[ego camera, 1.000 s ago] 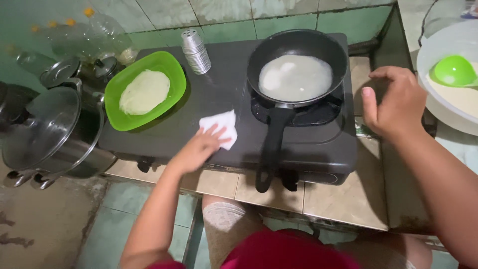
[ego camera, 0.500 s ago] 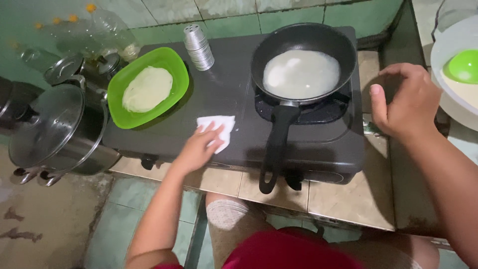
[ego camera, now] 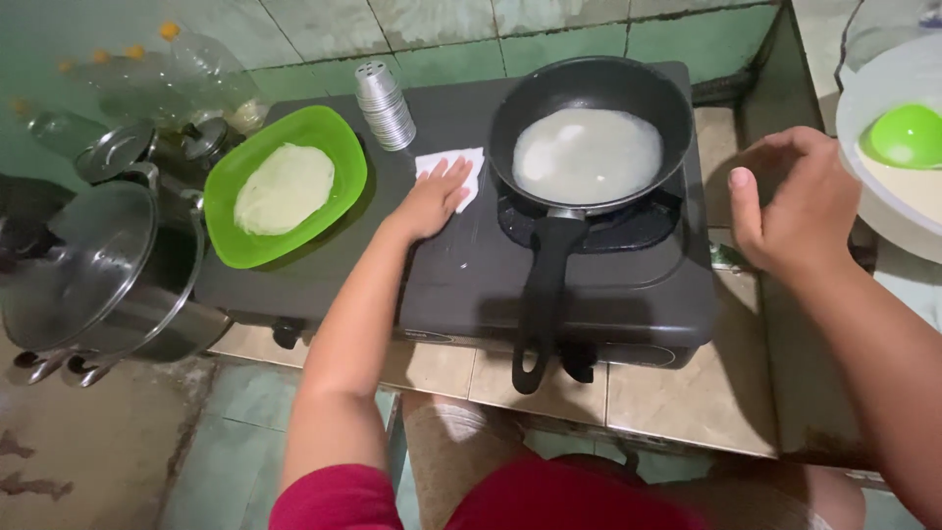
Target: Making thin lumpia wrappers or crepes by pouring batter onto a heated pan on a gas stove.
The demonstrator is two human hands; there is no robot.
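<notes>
My left hand [ego camera: 433, 195] lies flat on a white tissue [ego camera: 465, 165], pressing it onto the black stove top [ego camera: 471, 275] just left of the frying pan. The black frying pan [ego camera: 589, 108] sits on the right burner with a thin round of pale batter [ego camera: 587, 154] in it; its handle [ego camera: 542, 294] points toward me. My right hand [ego camera: 795, 206] hovers with fingers loosely spread and holds nothing, to the right of the stove and near a white bowl.
A green plate [ego camera: 343, 147] with a pale flat crepe [ego camera: 285, 186] rests on the stove's left side, a metal shaker [ego camera: 384, 104] behind it. Steel pots with lids [ego camera: 88, 265] stand at left. The white bowl [ego camera: 873, 196] at right holds batter and a green ladle [ego camera: 907, 135].
My left hand has slid the tissue away from me across the stove top, from near the front toward the shaker. My right hand has stayed beside the stove.
</notes>
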